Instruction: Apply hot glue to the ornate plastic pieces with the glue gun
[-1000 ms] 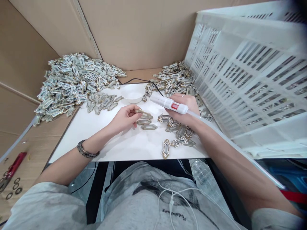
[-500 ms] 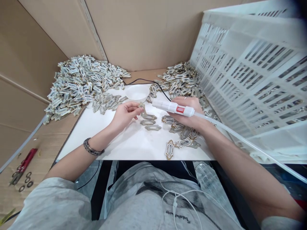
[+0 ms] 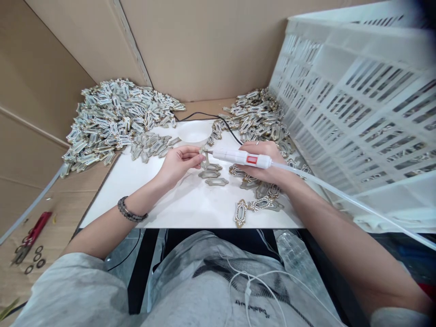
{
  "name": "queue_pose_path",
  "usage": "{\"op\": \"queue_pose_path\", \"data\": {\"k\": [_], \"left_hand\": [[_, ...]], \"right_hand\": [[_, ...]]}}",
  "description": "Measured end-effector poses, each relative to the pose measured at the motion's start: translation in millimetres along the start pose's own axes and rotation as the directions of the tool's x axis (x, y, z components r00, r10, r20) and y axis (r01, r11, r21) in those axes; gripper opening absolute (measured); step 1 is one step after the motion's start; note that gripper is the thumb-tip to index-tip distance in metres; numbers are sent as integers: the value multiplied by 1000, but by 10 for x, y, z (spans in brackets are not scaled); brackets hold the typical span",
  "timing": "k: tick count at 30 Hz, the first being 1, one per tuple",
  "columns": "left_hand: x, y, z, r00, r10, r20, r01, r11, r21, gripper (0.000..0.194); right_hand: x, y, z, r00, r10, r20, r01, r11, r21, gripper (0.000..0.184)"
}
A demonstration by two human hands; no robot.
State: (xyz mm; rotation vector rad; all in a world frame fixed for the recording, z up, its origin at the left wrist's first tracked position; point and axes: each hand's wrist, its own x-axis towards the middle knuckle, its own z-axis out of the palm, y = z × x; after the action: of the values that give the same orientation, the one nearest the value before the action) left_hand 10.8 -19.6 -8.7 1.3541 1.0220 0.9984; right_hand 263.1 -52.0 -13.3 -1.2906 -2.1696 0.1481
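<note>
My left hand (image 3: 180,164) pinches a small ornate metal label-frame plate (image 3: 205,161) upright between thumb and fingers, above the white board (image 3: 180,204). In my right hand (image 3: 267,148) lies a white pen-shaped tool (image 3: 231,157) with a red window and a pale hose (image 3: 327,185) at its back end. Its thin dark tip points left and meets or nearly meets the plate's upper part; actual contact is hard to tell. Below the held plate lie several plain-side-up plates (image 3: 216,181). More patterned plates (image 3: 261,203) lie under and before my right hand.
A big heap of plates (image 3: 109,116) stands at the back left, another pile (image 3: 257,111) at the back right. Between them sits a shallow white dish (image 3: 195,132). A white slatted crate (image 3: 361,50) leans at the right. A red-handled tool (image 3: 40,227) and rings (image 3: 41,263) lie far left.
My right hand has moved the white tool slightly left and down, bringing its tip to the plate. My left hand stays nearly in place, still holding the plate.
</note>
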Motion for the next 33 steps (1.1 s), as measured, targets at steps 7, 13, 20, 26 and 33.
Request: {"op": "queue_pose_path", "data": {"k": [7,13,20,26,33], "left_hand": [[-9,7,17,1000,-7,7,8,1000,-26,45],[-14,-1,16,1000,7,14,-6,1000,-30,45],[4,-24,3,998,-45,36,49,992,-116,38],[25,2,7,981,-186,58,195,942,-273,29],[0,28,-6,963,-221,154,254,935,-247,29]], "right_hand": [[17,45,25,1000,16,13,-16,999,-46,25],[23,94,49,1000,22,2,-21,984,-179,23],[16,74,30,1000,30,-5,-31,989,-144,23],[20,2,-26,1000,22,11,-21,999,-49,25],[25,-10,-35,998,43,-54,-45,998,-39,26]]}}
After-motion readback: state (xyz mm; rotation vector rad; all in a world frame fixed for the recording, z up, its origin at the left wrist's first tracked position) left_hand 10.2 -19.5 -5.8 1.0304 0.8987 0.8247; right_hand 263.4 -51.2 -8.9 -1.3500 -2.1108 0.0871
